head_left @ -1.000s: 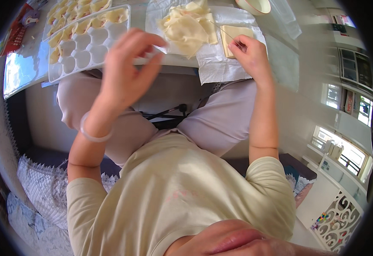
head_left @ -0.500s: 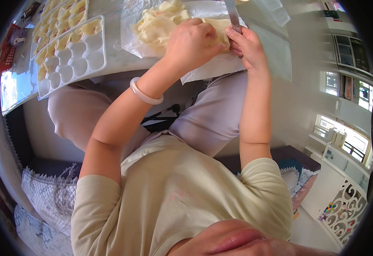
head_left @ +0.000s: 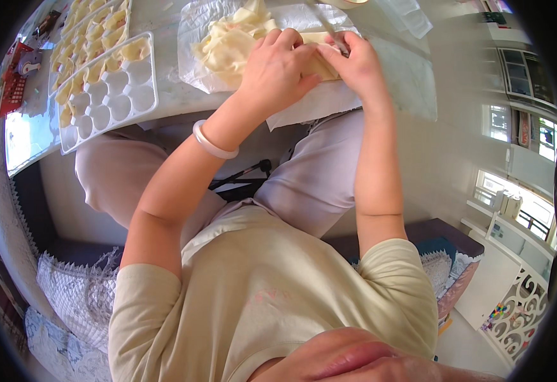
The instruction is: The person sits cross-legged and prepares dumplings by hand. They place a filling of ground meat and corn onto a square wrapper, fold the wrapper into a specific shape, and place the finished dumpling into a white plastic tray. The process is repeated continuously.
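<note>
Grip, right: your right hand (head_left: pixel 360 69) is closed around the near end of a thin, flat, grey metal tool (head_left: pixel 321 18); the tool's far end points away from you, tilted left.
Grip, left: your left hand (head_left: pixel 277 70) has bent fingers, thumb apart, over the left part of the wrapper stack; can't tell whether it pinches a sheet.
Wrapper stack: flat, pale-yellow dough sheets (head_left: pixel 325 70), between your hands, partly hidden by them.
Loose pile: crumpled, pale-yellow dough wrappers (head_left: pixel 227 43), just left of the stack, beyond your left hand.
Under both: wrinkled white paper sheet (head_left: pixel 316 107), near edge hanging over the table edge.
Tray: white plastic tray with round wells (head_left: pixel 120 104), well left of your hands; pale-yellow filled dumplings (head_left: pixel 135 49) sit along its far and left sides.
Wrist: pale, smooth ring bracelet (head_left: pixel 211 141), on your left.
</note>
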The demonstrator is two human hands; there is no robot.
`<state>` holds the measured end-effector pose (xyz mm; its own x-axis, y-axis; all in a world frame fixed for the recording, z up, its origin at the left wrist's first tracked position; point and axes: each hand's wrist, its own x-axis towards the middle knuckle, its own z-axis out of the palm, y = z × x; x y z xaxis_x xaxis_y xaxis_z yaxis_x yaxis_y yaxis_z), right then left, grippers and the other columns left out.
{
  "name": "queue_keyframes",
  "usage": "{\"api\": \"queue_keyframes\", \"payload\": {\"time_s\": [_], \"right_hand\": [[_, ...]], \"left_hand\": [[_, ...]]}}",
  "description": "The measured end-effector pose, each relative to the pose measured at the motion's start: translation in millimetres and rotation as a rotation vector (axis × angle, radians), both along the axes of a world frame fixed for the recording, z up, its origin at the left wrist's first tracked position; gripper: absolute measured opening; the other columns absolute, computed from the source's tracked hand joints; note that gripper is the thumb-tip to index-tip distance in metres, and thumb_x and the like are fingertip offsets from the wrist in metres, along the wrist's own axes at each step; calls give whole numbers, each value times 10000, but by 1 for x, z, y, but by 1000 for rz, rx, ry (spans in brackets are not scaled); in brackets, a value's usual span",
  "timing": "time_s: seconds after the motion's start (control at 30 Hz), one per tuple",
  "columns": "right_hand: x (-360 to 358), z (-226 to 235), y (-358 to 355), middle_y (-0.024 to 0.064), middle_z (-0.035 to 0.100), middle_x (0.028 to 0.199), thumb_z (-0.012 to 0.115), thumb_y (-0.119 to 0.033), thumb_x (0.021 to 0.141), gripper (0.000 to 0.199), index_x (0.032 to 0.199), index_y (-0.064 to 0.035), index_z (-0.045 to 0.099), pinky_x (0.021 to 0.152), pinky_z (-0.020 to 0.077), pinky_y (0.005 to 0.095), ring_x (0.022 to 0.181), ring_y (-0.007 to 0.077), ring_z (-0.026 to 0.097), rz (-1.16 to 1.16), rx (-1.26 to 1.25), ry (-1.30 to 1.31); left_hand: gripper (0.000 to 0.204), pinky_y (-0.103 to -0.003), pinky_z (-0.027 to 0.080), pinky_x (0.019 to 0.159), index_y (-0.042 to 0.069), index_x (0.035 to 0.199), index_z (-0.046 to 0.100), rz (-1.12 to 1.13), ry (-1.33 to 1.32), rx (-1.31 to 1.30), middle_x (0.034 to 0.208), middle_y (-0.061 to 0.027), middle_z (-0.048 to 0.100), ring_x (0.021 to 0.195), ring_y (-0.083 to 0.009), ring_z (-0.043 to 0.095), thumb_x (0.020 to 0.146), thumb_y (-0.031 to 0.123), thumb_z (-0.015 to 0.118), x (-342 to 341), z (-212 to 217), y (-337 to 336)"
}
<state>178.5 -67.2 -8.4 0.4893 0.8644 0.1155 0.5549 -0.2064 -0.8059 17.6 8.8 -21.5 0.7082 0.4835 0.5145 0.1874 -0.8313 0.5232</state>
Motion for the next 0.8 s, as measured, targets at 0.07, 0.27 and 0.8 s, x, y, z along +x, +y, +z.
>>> {"api": "queue_keyframes", "payload": {"time_s": [0.07, 0.27, 0.8], "right_hand": [[2, -7, -1, 31, 606, 759, 692, -269, 791, 319, 915, 13, 610, 533, 405, 267, 614, 101, 519, 29, 19, 38], [44, 25, -14, -3, 569, 737, 692, -154, 769, 228, 894, 0, 579, 425, 296, 216, 505, 47, 433, -182, 90, 726], [-37, 42, 28, 31, 580, 764, 650, -127, 846, 169, 920, -5, 560, 396, 222, 188, 456, 16, 318, 110, 115, 902]], "left_hand": [[349, -379, 450, 799, 101, 990, 651, -13, -3, -6, 973, -54, 581, 907, -259, 536, 674, 213, 750, -1, -1, 1], [318, -377, 445, 825, 93, 973, 648, -26, 29, 23, 986, -38, 584, 921, -258, 538, 686, 200, 737, -5, -1, 1], [330, -309, 557, 679, -65, 982, 488, -112, -155, -1044, 846, -137, 616, 788, -196, 661, 781, 103, 690, -12, -2, 9]]}}
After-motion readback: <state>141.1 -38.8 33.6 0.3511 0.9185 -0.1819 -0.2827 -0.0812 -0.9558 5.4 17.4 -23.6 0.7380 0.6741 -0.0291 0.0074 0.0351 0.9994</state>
